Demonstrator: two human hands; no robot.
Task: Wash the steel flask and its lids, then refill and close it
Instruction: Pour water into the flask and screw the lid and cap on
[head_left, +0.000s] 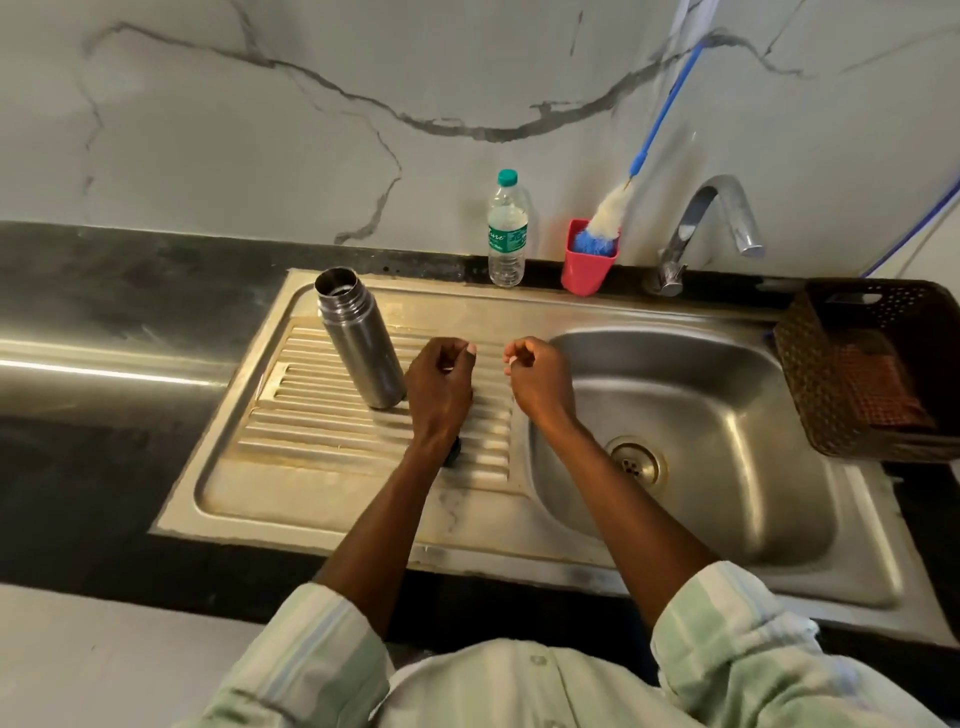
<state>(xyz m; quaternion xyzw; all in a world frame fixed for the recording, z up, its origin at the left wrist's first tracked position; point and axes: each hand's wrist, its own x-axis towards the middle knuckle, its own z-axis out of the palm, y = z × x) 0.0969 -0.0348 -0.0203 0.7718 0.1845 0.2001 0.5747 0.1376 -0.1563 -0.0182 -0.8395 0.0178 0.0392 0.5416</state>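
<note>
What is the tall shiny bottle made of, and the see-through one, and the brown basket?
The flask looks like brushed steel: grey, with dull streaky reflections. The water bottle seems thin clear plastic, since you see through it, with a green cap. The basket is probably moulded brown plastic, with rows of small holes, though a woven material can't be ruled out.

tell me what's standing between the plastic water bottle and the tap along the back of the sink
In the head view, a pink cup stands between the water bottle and the tap, holding a blue-handled bottle brush that leans toward the wall.
</note>
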